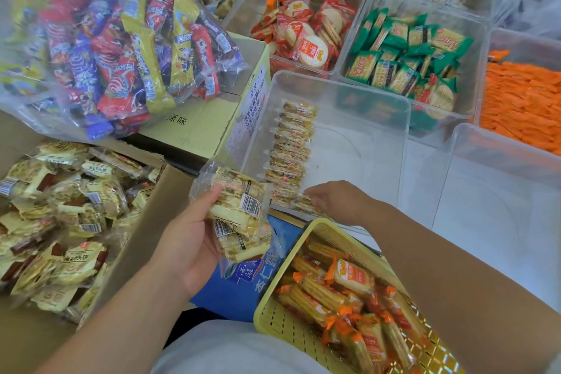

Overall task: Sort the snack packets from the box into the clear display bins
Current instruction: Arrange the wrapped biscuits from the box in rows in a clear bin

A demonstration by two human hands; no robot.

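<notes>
Biscuit packets are gripped in the left hand. A single packet is pinched inside the clear bin by the right hand.

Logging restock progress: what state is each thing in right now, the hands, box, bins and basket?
Cardboard box: open, partly filled with packets.
Left hand: grips a stack of packets.
Right hand: fingers on the row's nearest packet; grip unclear.
Clear bin: one row of packets along its left wall.
Yellow basket: holds orange packets.
Green-packet bin: well filled.
</notes>
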